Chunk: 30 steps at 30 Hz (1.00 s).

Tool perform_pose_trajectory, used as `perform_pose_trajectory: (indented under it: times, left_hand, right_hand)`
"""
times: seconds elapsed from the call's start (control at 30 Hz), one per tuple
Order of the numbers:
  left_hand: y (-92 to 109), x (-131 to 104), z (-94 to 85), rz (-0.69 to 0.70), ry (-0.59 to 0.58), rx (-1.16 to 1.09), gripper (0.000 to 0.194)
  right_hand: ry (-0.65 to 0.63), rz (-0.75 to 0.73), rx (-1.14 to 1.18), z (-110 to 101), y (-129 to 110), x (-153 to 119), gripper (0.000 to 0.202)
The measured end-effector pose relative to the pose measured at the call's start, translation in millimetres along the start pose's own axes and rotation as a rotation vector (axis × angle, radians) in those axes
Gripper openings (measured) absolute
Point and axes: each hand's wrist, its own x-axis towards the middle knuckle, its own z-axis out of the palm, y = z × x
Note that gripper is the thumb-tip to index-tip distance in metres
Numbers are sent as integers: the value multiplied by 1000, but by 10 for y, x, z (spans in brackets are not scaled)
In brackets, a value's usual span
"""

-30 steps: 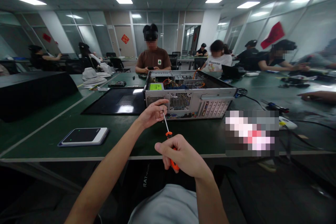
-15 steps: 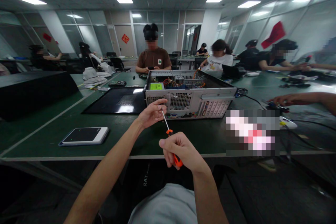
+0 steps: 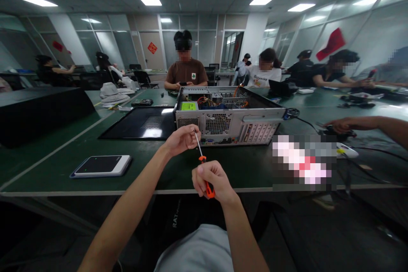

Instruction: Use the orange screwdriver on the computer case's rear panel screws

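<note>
My right hand (image 3: 216, 178) is wrapped round the orange and black handle of a screwdriver (image 3: 202, 160), whose shaft points up and away. At the screwdriver's tip, the fingers of my left hand (image 3: 181, 141) are pinched together; a tiny dark spot shows there, too small to name. Just beyond both hands lies an opened computer case (image 3: 236, 125) on its side, its rear panel facing me. Wires and a part with a bright green label (image 3: 188, 106) show inside it.
A black side panel (image 3: 140, 123) lies left of the case. Nearer on the green table (image 3: 153, 174) is a white device with a dark top (image 3: 103, 165). At right, another person's hand (image 3: 341, 125) rests near cables (image 3: 376, 148). A person in brown (image 3: 186, 72) sits opposite.
My right hand has shifted slightly up and left, and its grip on the screwdriver has turned. My left hand has come down a little, its raised forefinger now curled in toward the tip.
</note>
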Motion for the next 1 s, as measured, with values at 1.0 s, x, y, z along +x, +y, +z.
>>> perform_pose_trajectory:
  times: [1.0]
  left_hand:
    - [22, -490, -142, -90, 768, -42, 10]
  right_hand:
    - [325, 47, -390, 158, 474, 217, 17]
